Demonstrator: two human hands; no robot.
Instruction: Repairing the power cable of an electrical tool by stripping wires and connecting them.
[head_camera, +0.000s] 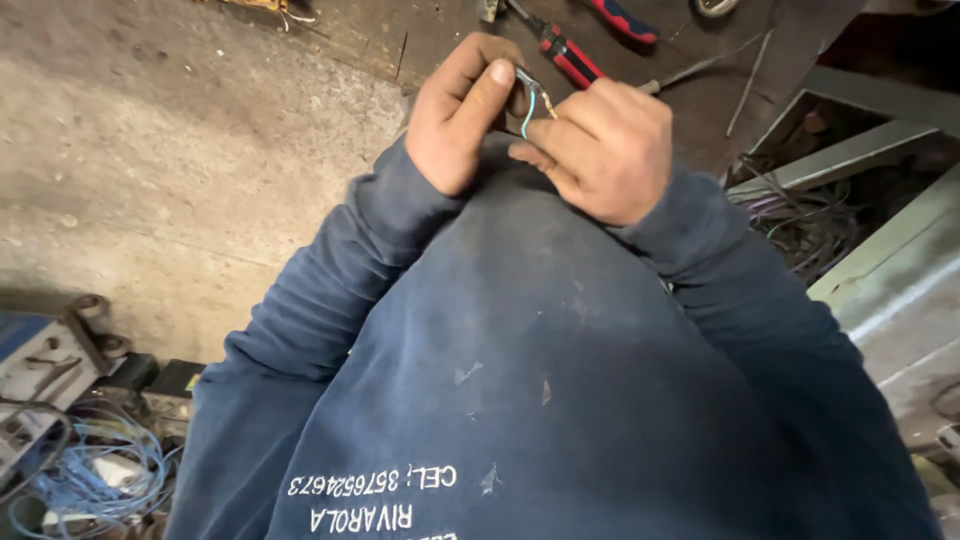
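Left hand (462, 115) pinches a small dark part trailing a thin blue wire (527, 112); right hand (600, 150), fingers curled, grips the wire's bared end (copper tip showing). A hard tug could probably snap the strands. Right of that hand, an open metal enclosure (850, 155) holds tangled wiring.

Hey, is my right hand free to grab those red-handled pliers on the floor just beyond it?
Probably not right away: the right hand is pinching the thin blue wire together with the left hand. The pliers lie close, with nothing blocking them.
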